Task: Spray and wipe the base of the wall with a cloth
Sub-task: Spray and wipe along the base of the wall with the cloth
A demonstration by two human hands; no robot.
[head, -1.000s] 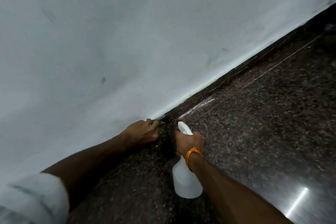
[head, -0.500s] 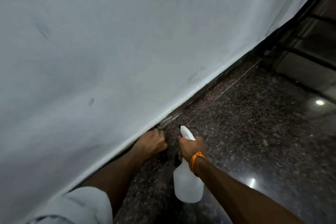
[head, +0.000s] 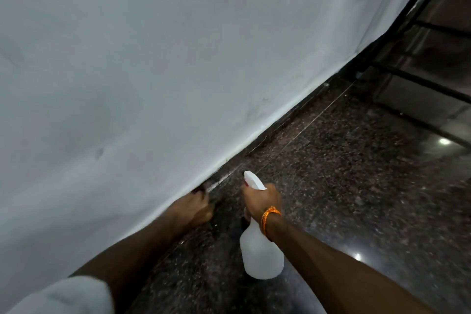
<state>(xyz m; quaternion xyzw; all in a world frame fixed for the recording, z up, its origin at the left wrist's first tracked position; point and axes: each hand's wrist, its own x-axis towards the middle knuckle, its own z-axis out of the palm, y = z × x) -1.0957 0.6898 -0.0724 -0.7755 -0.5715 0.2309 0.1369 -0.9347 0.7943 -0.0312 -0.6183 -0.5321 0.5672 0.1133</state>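
Left hand [head: 195, 208] fisted on a dark cloth [head: 204, 190] at the wall base [head: 254, 146]; right hand [head: 262, 201] grips the spray bottle [head: 260, 255].

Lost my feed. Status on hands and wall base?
Left hand pressing dark cloth at wall base. Right hand gripping spray bottle. Nothing blocking.

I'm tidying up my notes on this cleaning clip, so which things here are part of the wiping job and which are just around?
Part of the job:
- spray bottle in the right hand
- dark cloth under the left hand
- base of the wall

Just around:
- black railing
- orange wristband
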